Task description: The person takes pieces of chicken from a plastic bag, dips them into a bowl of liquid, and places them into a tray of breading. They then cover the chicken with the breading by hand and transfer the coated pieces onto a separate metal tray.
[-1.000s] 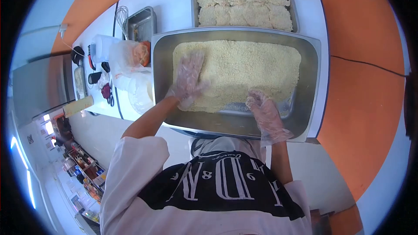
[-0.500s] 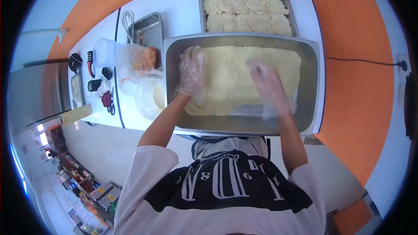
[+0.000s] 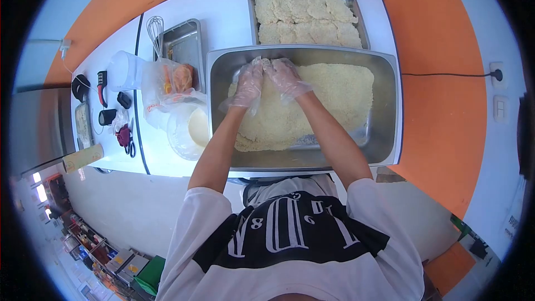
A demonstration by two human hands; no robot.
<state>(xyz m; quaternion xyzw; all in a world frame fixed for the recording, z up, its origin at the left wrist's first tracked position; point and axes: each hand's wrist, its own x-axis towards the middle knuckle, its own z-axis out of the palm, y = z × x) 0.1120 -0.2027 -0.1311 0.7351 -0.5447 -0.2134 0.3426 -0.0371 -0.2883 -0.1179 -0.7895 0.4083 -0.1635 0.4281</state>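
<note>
A deep steel pan (image 3: 384, 111) holds a wide bed of pale yellow breadcrumbs (image 3: 334, 95). Both hands wear clear plastic gloves and meet at the pan's far left corner. My left hand (image 3: 248, 85) has its fingers curled in at the edge of the crumbs. Against its fingertips comes my right hand (image 3: 284, 78), fingers bent and close together. Crumbs coat the glove tips, and whatever lies between the fingers is hidden. Behind the pan, a shallower steel tray (image 3: 363, 28) carries rows of flat, crumb-coated pieces (image 3: 306, 19).
Left of the pan stand a plastic bag with orange-coloured food (image 3: 181, 78), a container of pale liquid (image 3: 198, 128) and a small steel tray (image 3: 195, 39) with a whisk (image 3: 156, 30). Farther left lie scissors (image 3: 130, 147) and a red-black handled tool (image 3: 102, 86). A cable (image 3: 446, 75) runs right.
My right hand has swung from the middle right of the pan to the far left, beside my left hand. My left hand's fingers have curled in. The view has shifted slightly.
</note>
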